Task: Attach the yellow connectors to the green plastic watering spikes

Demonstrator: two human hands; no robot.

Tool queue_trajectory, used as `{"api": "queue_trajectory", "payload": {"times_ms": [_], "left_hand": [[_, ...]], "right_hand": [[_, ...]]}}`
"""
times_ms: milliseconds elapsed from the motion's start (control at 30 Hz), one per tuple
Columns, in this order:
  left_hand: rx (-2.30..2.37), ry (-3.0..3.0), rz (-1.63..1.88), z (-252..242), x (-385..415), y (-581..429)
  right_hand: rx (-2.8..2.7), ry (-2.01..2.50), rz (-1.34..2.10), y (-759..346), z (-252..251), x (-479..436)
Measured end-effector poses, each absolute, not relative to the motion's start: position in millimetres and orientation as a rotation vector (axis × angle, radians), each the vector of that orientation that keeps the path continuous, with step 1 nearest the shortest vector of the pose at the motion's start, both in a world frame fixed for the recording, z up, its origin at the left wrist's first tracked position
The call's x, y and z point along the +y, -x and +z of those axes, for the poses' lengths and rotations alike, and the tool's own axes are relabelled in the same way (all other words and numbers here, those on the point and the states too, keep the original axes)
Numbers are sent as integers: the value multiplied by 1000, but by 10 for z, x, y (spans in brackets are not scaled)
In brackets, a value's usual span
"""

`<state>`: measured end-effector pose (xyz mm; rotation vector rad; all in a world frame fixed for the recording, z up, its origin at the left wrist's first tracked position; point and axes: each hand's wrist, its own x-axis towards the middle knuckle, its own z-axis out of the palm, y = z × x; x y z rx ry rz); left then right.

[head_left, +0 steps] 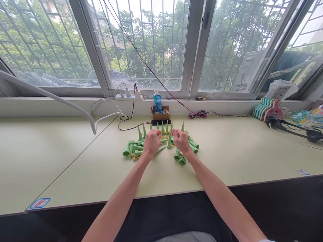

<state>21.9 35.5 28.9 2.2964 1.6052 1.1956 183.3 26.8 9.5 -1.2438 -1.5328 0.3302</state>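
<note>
A heap of green cone-shaped plastic spikes (pixel 133 148) with small yellow parts lies on the pale table (pixel 242 154). Several cones (pixel 167 127) stand upright at the back of the heap. My left hand (pixel 151 142) rests over the middle of the heap with its fingers curled in. My right hand (pixel 181 140) hovers just to the right, fingers also curled. What either hand holds is hidden by the fingers. An upright green cone (pixel 169 141) stands between the two hands.
A blue water bottle (pixel 157 102) stands in a small cardboard box (pixel 160 113) behind the heap, with a black phone (pixel 160 122) in front of it. Cables and a power strip (pixel 128 94) lie by the window sill. Black headphones (pixel 292 127) sit at the right.
</note>
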Motion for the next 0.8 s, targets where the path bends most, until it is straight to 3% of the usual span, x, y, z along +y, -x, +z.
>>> {"api": "queue_trajectory", "payload": {"times_ms": [800], "left_hand": [[1888,-2317,565,330,466,65]], "right_hand": [[-1545,1227,373,-1825,81,281]]}}
